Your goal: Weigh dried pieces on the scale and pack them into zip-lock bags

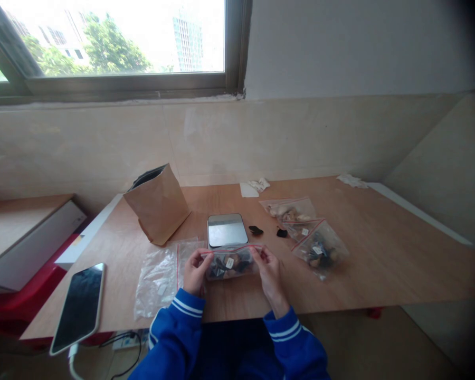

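Between my hands is a clear zip-lock bag (243, 268) with a red seal line, holding dark and brown dried pieces and a small white label. My left hand (195, 270) pinches the left end of its top edge, and my right hand (267, 269) pinches the right end. Just beyond the bag lies a flat scale (227, 230) with a shiny plate. Two dark dried pieces, one (255, 230) beside the scale and another (282, 232) farther right, rest on the wood. Flat empty zip-lock bags (158, 279) lie by my left forearm.
A brown paper bag (158, 206) stands open at the back left. Filled zip-lock bags, one pale (291, 210) and one dark (320, 250), lie to the right. A phone (79, 306) with a white cable sits at the left edge. Crumpled tissue (259, 184) lies near the wall.
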Tool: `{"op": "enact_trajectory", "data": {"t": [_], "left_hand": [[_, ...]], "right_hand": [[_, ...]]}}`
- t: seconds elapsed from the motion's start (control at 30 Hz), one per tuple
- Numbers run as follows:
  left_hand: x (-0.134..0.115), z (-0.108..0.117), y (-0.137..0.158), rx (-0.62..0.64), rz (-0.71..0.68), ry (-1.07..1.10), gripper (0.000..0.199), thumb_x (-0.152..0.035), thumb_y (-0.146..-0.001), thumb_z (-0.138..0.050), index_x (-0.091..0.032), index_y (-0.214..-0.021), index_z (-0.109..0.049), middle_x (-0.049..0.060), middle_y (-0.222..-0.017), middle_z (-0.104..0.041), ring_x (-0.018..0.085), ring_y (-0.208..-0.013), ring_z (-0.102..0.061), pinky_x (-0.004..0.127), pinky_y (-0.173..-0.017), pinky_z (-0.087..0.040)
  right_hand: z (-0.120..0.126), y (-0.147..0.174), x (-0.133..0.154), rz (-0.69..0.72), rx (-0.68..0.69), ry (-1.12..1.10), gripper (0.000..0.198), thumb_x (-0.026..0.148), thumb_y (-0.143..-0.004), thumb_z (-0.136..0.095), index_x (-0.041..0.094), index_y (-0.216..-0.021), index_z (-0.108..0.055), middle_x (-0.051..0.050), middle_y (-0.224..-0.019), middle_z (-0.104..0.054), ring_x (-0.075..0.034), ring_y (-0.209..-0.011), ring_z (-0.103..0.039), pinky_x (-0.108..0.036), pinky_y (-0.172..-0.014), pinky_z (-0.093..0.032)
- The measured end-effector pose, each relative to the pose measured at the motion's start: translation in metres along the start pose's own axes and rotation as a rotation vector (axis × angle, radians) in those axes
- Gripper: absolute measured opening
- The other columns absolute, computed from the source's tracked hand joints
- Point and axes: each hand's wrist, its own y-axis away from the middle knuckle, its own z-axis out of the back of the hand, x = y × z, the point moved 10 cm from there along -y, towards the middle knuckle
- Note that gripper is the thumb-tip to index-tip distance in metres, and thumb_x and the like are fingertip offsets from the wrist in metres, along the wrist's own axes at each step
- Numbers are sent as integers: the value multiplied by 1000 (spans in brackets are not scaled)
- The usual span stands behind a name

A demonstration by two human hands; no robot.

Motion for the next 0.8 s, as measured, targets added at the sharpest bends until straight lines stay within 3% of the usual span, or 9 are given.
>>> {"op": "enact_trajectory", "data": {"t": [0.1,0.27,0.37,0.63,0.8], "left_hand": [[-3,-5,2,33,9,-6,26,-38,-70,-73,-15,-78,-65,1,-69,-64,12,-62,-57,23,-58,-45],[-5,-10,3,66,21,-21,29,-38,-70,-73,-16,-88,-68,4,-82,-69,14,-71,-61,25,-66,-48],[-4,-10,4,67,18,-42,25,-37,-70,-73,-15,-83,-70,5,-79,-69,16,-72,-62,27,-69,-49],[-19,-3,5,13,-173,-231,19,-35,-74,-70,-17,-79,-71,6,-81,-70,19,-82,-63,31,-80,-49],[-27,-3,7,-5,-239,-364,22,-38,-76,-67,-17,-81,-70,5,-83,-69,18,-80,-63,29,-74,-49]], "right_hand": [[-1,1,0,-5,13,14,35,49,-76,-66,18,-91,-67,-5,-85,-71,-20,-77,-65,-31,-69,-51],[-4,2,-3,-21,34,-19,45,52,-75,-66,20,-106,-63,-4,-91,-71,-21,-80,-65,-31,-68,-51],[-6,1,-7,-28,53,15,40,50,-75,-66,18,-99,-65,-5,-88,-70,-21,-79,-64,-32,-71,-51],[-4,0,-3,29,48,40,30,44,-77,-67,17,-89,-68,-4,-86,-69,-20,-84,-63,-32,-79,-48],[-2,0,-5,9,33,16,29,44,-76,-69,17,-87,-68,-2,-80,-68,-18,-76,-62,-30,-73,-49]]}}
